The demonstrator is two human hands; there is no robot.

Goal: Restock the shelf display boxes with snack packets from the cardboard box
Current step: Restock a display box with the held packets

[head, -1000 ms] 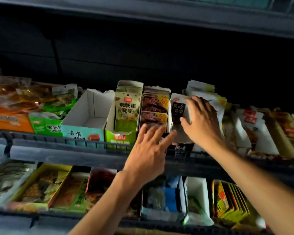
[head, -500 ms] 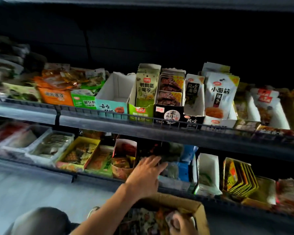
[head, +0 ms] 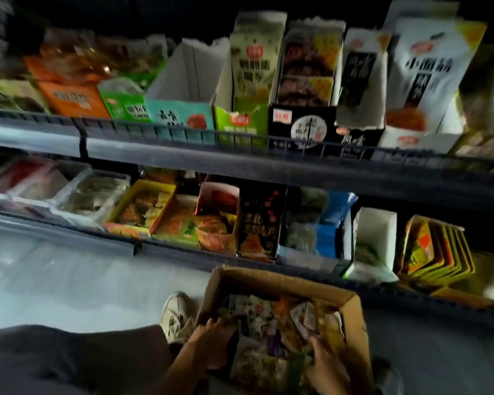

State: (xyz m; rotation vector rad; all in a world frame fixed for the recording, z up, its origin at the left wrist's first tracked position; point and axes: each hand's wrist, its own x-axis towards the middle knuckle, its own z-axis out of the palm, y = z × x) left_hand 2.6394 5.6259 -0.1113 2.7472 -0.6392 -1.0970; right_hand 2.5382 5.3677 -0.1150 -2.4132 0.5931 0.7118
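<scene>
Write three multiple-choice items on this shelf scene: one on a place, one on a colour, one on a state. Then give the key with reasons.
1. Where is the cardboard box?
A. on the upper shelf
B. on the floor below the lower shelf
C. on the person's lap

2. What colour is the front of the empty display box on the upper shelf?
A. teal
B. red
C. black

3. What are the left hand and right hand doing?
A. touching the upper shelf
B. hanging idle
C. reaching into the cardboard box

Key: B, it sits on the floor; A, teal panel under bare white walls; C, both hands are among the snack packets.
</scene>
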